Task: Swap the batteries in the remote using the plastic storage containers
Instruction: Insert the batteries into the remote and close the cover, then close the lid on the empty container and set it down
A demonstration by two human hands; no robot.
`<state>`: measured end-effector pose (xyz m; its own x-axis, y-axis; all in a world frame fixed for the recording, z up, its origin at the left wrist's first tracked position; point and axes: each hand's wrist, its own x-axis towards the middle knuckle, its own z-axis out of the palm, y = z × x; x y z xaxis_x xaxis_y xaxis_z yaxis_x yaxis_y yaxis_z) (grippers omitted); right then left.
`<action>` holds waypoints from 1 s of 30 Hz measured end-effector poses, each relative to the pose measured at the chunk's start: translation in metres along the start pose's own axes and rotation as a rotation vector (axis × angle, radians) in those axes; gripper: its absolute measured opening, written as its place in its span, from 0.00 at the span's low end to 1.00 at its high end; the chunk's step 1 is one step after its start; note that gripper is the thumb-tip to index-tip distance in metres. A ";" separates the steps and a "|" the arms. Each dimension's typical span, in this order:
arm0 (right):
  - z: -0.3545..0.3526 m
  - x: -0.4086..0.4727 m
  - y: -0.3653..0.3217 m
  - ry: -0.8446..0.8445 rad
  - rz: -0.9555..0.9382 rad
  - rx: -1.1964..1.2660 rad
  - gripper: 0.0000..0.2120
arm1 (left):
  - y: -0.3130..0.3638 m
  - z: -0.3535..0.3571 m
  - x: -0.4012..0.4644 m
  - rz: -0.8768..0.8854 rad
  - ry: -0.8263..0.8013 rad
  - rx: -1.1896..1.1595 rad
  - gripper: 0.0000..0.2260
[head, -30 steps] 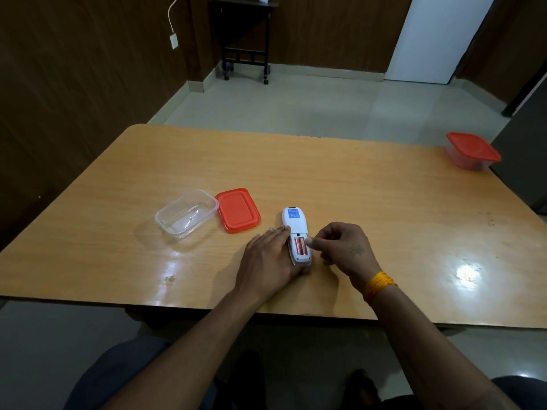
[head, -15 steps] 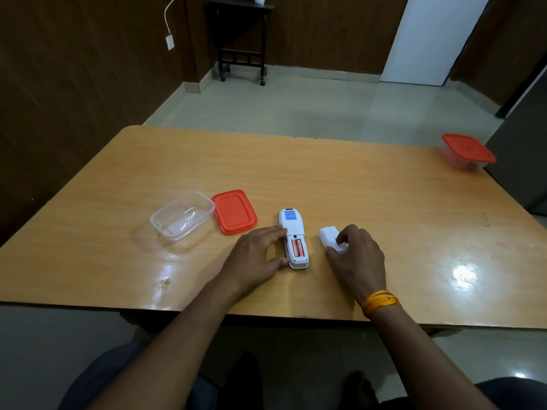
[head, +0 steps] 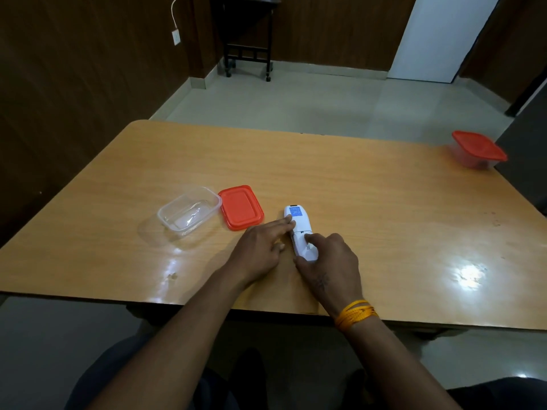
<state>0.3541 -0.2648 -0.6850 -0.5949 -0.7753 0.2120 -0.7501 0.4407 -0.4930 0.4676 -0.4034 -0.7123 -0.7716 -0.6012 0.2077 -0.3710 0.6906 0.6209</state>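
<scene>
A glossy wooden surface (head: 370, 184) fills the middle of the view, with pale tiled floor (head: 296, 105) beyond its far edge. Past that floor, a dark wheeled stand (head: 247, 39) sits against brown panelled walls. Left of the stand, what looks like a white wall socket (head: 176, 37) trails a cable upward; right of it stands a white door (head: 438, 37).

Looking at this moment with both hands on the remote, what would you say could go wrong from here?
1. The right hand covers the battery end of the remote, so whether the cover is seated cannot be seen; it might be left loose.
2. The left hand steadies the remote only with straight fingers, so it may slide on the glossy table.
3. The closed container sits near the table's far right corner; a nudge might tip it off.
</scene>
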 end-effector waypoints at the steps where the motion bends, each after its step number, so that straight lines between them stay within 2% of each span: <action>1: 0.001 0.001 -0.001 -0.007 -0.003 -0.012 0.23 | -0.001 -0.001 0.001 0.002 0.009 -0.020 0.29; 6: 0.008 0.008 -0.003 -0.001 -0.021 -0.048 0.21 | -0.004 0.000 -0.002 0.032 0.021 -0.021 0.28; 11: 0.015 0.014 0.000 0.010 -0.046 -0.063 0.14 | -0.005 0.002 -0.002 0.041 0.020 0.002 0.29; 17: 0.015 0.016 -0.001 -0.002 -0.045 -0.084 0.12 | -0.004 0.003 -0.002 0.039 0.014 0.037 0.29; 19: 0.012 0.015 -0.001 -0.022 -0.029 -0.088 0.15 | -0.002 0.002 -0.003 0.031 0.009 0.042 0.29; 24: 0.003 0.019 -0.007 -0.123 0.059 -0.052 0.34 | 0.000 -0.001 -0.007 0.020 0.006 0.036 0.29; 27: -0.001 0.023 -0.010 -0.125 0.104 -0.050 0.30 | 0.008 -0.005 -0.011 -0.026 0.013 0.000 0.31; 30: -0.006 0.023 -0.007 -0.048 0.121 -0.032 0.25 | 0.016 -0.005 -0.016 -0.084 0.045 -0.013 0.33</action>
<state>0.3439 -0.2832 -0.6717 -0.6678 -0.7360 0.1112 -0.6827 0.5461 -0.4855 0.4771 -0.3845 -0.7015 -0.7137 -0.6747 0.1881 -0.4266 0.6317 0.6474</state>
